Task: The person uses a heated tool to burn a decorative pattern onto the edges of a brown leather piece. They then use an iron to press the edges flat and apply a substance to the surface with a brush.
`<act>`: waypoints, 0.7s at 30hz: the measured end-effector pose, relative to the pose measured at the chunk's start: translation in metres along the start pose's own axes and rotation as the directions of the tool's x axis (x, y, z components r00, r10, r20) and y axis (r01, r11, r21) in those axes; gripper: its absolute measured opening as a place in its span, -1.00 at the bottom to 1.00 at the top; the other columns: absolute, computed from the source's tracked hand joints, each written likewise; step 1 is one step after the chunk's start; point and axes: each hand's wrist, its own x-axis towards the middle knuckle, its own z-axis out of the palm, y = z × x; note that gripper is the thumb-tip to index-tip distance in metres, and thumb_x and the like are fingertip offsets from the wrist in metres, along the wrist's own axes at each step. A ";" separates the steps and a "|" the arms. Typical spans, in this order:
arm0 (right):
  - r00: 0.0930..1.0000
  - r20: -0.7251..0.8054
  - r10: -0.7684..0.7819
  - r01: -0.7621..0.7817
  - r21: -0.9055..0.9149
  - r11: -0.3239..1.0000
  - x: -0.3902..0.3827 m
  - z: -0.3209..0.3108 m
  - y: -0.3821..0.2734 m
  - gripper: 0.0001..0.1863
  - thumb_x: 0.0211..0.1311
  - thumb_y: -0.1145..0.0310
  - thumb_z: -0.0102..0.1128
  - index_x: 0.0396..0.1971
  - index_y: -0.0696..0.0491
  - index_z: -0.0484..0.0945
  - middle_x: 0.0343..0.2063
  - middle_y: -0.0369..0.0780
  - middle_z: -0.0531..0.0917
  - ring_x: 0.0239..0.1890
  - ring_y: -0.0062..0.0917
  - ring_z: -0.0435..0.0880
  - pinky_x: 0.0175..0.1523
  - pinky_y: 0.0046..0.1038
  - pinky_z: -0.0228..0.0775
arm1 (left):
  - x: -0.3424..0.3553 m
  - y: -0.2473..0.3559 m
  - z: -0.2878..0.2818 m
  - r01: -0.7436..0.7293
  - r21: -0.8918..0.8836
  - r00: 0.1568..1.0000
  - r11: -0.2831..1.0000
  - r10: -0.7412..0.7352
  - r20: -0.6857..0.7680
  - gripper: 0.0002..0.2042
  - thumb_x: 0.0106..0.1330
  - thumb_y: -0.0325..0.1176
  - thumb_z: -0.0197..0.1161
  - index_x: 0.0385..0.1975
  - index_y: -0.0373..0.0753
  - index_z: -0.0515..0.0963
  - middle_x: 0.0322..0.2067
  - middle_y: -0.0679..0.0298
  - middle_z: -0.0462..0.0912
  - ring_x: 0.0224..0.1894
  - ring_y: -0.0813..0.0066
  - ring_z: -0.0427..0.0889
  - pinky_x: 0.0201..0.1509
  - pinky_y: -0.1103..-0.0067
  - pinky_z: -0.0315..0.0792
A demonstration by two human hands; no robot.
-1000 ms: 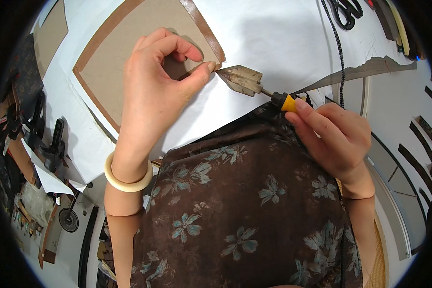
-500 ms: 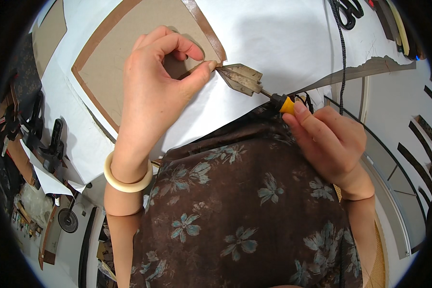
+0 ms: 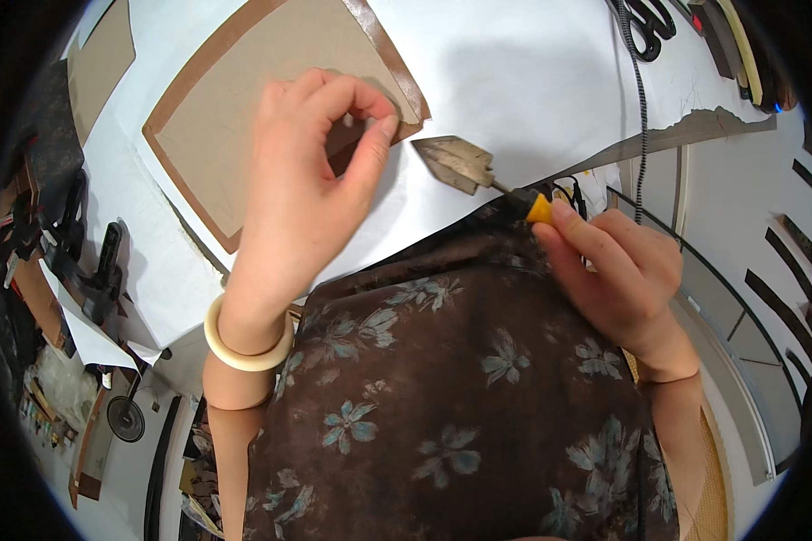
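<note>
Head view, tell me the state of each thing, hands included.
Beige brown-edged panel: lying on the white sheet.
Yellow-collared tool: held, pointed tip off the panel.
Left hand: thumb and forefinger close together by the panel's edge, grip unclear.
Right hand: closed on the tool.
Cream bangle: worn.
Black scissors: open or shut unclear.

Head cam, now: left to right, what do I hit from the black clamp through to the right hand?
Black clamp → left hand → tool's metal head → right hand.
</note>
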 end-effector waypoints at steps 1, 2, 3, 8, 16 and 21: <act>1.000 -0.012 0.025 -0.025 -0.003 1.000 -0.004 -0.001 0.000 -0.63 0.22 0.44 0.61 0.02 0.10 0.76 -0.56 -0.35 0.52 -0.66 -0.61 0.49 -0.59 -0.50 0.25 | -0.001 0.004 0.003 -0.003 0.023 1.000 1.000 0.003 -0.005 -0.91 0.32 -0.42 0.45 -0.26 -0.22 0.68 -0.31 0.33 0.60 -0.09 0.29 0.44 0.09 0.41 0.33; 0.999 -0.021 0.034 -0.034 -0.001 0.999 -0.005 -0.002 0.000 -0.62 0.21 0.44 0.62 0.02 0.10 0.76 -0.56 -0.35 0.53 -0.65 -0.61 0.50 -0.59 -0.51 0.25 | -0.002 0.008 0.006 -0.006 0.046 1.000 0.999 0.006 -0.011 -0.90 0.33 -0.40 0.46 -0.26 -0.20 0.68 -0.29 0.34 0.60 -0.08 0.30 0.43 0.13 0.40 0.31; 0.999 -0.031 0.043 -0.043 0.001 0.999 -0.005 -0.003 0.000 -0.61 0.20 0.44 0.62 0.03 0.10 0.76 -0.56 -0.35 0.54 -0.65 -0.62 0.50 -0.59 -0.51 0.25 | -0.002 0.010 0.009 -0.008 0.069 1.000 0.998 0.009 -0.018 -0.90 0.33 -0.38 0.48 -0.26 -0.19 0.68 -0.27 0.35 0.61 -0.07 0.30 0.43 0.16 0.38 0.28; 0.997 -0.022 0.072 -0.071 0.013 0.997 -0.004 -0.009 0.002 -0.64 0.17 0.49 0.64 -0.02 0.11 0.78 -0.57 -0.32 0.57 -0.63 -0.60 0.53 -0.56 -0.53 0.28 | -0.001 0.011 0.021 -0.019 0.129 0.997 0.991 0.027 -0.065 -0.89 0.32 -0.36 0.49 -0.30 -0.15 0.67 -0.26 0.42 0.56 -0.08 0.35 0.42 0.21 0.37 0.15; 0.994 -0.044 0.100 -0.097 0.059 0.993 0.001 -0.007 -0.001 -0.70 0.11 0.58 0.65 -0.13 0.17 0.79 -0.59 -0.25 0.60 -0.63 -0.55 0.56 -0.54 -0.52 0.32 | -0.004 0.005 0.023 -0.045 0.165 0.996 0.985 0.056 -0.064 -0.92 0.27 -0.42 0.45 -0.34 -0.15 0.65 -0.19 0.39 0.53 -0.02 0.34 0.40 0.22 0.36 0.11; 0.993 -0.047 0.105 -0.102 0.073 0.992 0.002 -0.004 -0.001 -0.70 0.12 0.58 0.65 -0.13 0.18 0.78 -0.58 -0.25 0.61 -0.63 -0.57 0.57 -0.53 -0.53 0.35 | -0.005 0.000 0.030 0.010 0.090 0.994 0.996 0.000 -0.111 -0.90 0.22 -0.43 0.44 -0.35 -0.15 0.63 -0.01 0.27 0.50 0.05 0.32 0.41 0.27 0.32 0.08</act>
